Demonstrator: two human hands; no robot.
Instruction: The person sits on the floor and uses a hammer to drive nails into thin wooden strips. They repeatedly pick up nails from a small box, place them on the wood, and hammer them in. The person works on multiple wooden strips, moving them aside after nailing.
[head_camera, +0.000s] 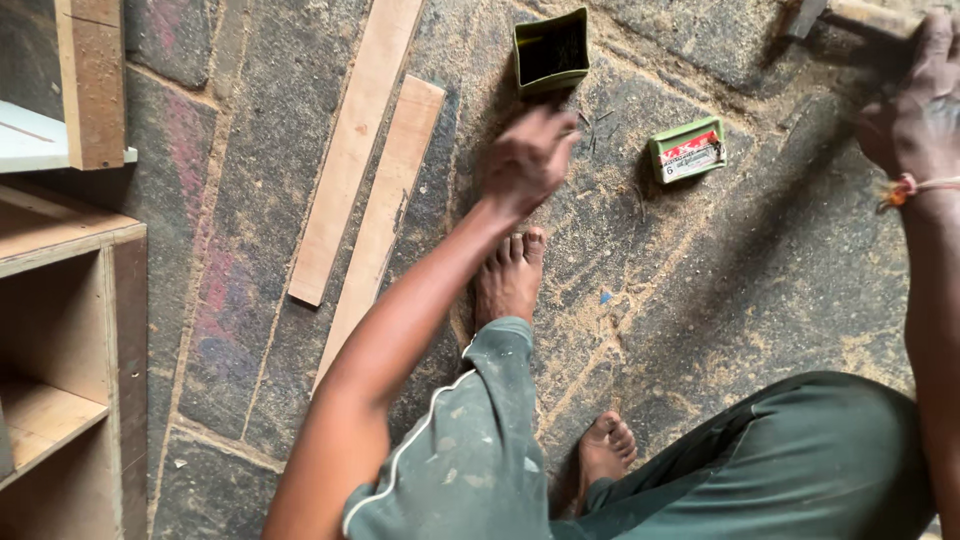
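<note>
Rough, dusty stone floor (760, 290), smooth pale wooden strips (350, 150), matt green cardboard box (551, 50), wooden-handled hammer (870, 15).

Two long pale wooden strips (365, 190) lie side by side on the stone-slab floor (780, 270), angled toward upper right, edges almost touching. Sawdust is scattered across the floor, thickest at centre and right. Open-fronted wooden cabinet (70, 350) at left edge, one shelf visible inside. Short upright wood block (92, 80) above it, resting against a pale board (30, 140). Small blue scrap (605, 297) lies in the dust.
</note>
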